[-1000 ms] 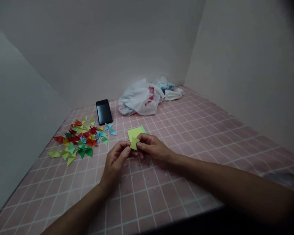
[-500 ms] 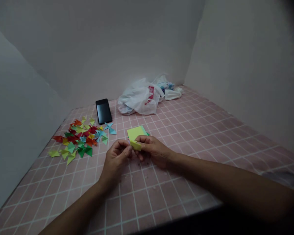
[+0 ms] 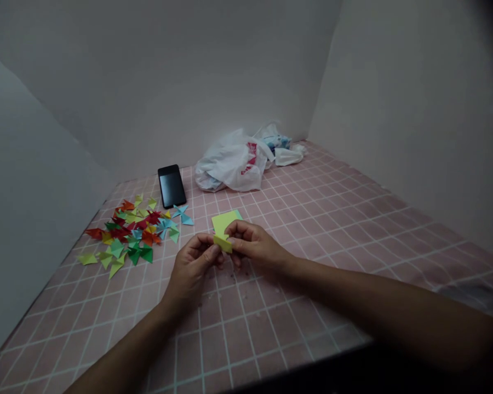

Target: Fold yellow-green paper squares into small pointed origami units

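Note:
A small piece of folded yellow paper is held up between my two hands over the table. My left hand pinches its left end between thumb and fingers. On the other end, my right hand is closed, thumb in front and fingers curled behind. Just beyond my hands lies a stack of square paper sheets, yellow on top with a green-blue edge showing, partly covered by my right hand.
Many folded paper pieces in red, orange, green, yellow and blue lie in a heap at left. Behind them rests a black phone. A white plastic bag sits near the back wall on the pink checked tablecloth.
The folded yellow paper has shifted slightly left and turned a little in my fingers. Both hands keep their pinch. The whole view has moved slightly.

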